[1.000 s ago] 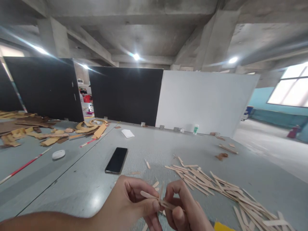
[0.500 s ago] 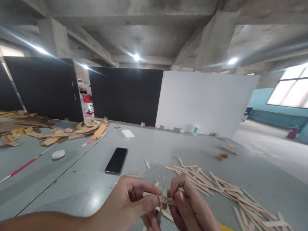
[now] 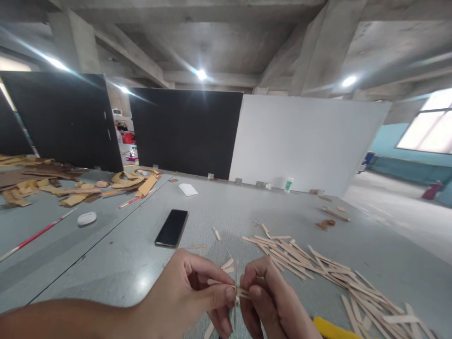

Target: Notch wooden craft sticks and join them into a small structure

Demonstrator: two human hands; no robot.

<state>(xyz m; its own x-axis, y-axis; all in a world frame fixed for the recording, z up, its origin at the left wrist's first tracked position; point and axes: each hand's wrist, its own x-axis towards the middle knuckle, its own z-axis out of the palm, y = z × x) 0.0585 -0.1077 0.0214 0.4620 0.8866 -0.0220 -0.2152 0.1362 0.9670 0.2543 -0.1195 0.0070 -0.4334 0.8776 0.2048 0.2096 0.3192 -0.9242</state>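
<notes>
Low in the middle of the head view, my left hand (image 3: 197,287) pinches a wooden craft stick (image 3: 213,282) between thumb and fingers, its rounded end poking out behind the thumb. From the other side, my right hand (image 3: 270,296) grips the end of the sticks (image 3: 243,293) with its thumb and bent fingers. A second thin stick (image 3: 235,308) crosses the first between the two hands, seen nearly edge-on. How the pieces are joined is too small to tell. Both hands are closed, and fingers hide much of what they hold.
A heap of loose craft sticks (image 3: 339,278) spreads at the right. A yellow object (image 3: 332,328) lies by my right wrist. Left of centre are a phone (image 3: 172,228), a white case (image 3: 86,218) and paper scraps (image 3: 84,190). Upright panels (image 3: 187,132) bound the table's back.
The view has tipped slightly downward. The crossing stick now appears more edge-on between my hands, and more of the yellow object shows. Both hands keep their hold.
</notes>
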